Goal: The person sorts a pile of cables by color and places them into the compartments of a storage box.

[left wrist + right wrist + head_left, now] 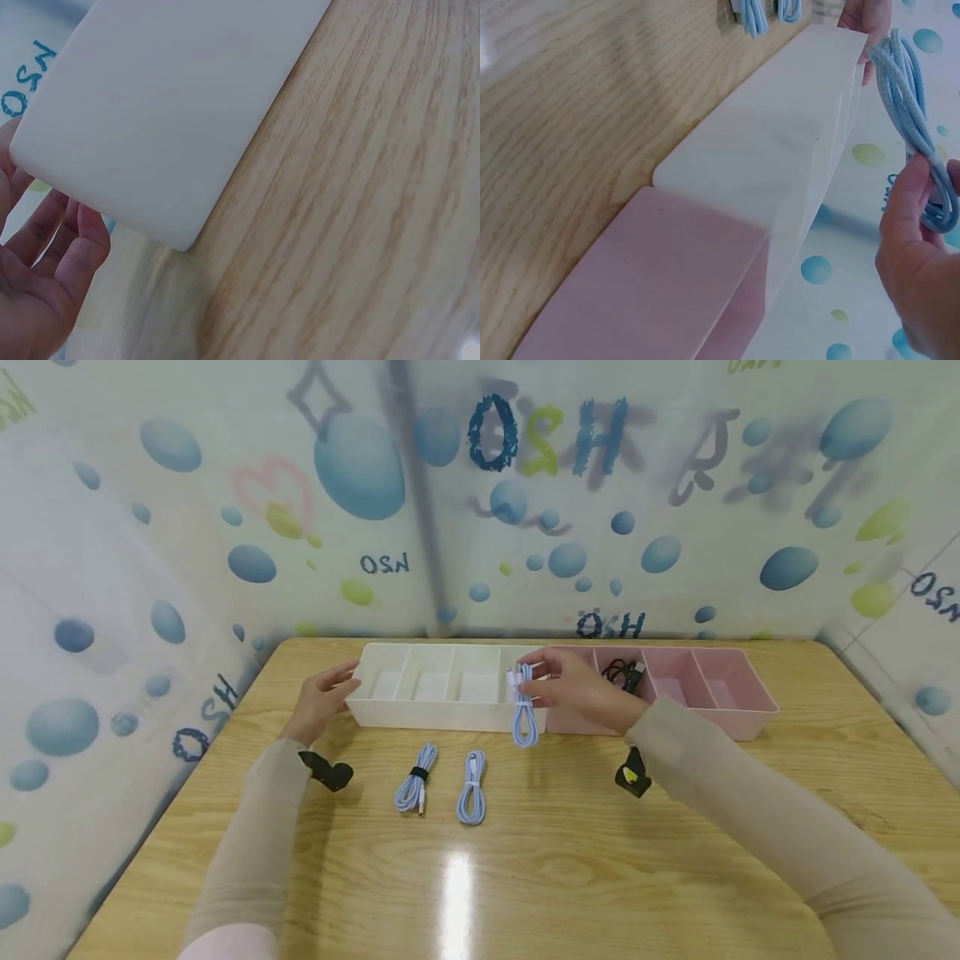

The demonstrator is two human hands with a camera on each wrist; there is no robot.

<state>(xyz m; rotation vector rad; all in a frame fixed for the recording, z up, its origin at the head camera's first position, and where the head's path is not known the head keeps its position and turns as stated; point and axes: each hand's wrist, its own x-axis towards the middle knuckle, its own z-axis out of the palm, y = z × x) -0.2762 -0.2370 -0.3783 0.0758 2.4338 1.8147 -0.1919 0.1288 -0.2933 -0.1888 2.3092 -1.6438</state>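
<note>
My right hand [570, 685] pinches a coiled light-blue USB cable [525, 710], which hangs over the right end of the white divided box [442, 714]. In the right wrist view, thumb and fingers grip the cable bundle [911, 97] near its tied middle. At the far end of the white box, my left hand [318, 700] touches the outer wall with relaxed, slightly bent fingers. Two more light-blue cables lie on the table in front of the box: one with a black tie [415, 778], the other [472, 789] to its right.
A pink divided box [735, 724] stands end to end with the white one, and a black cable [621, 672] lies in one of its compartments. The wooden table [562, 877] reaches back to a patterned wall covering [517, 560].
</note>
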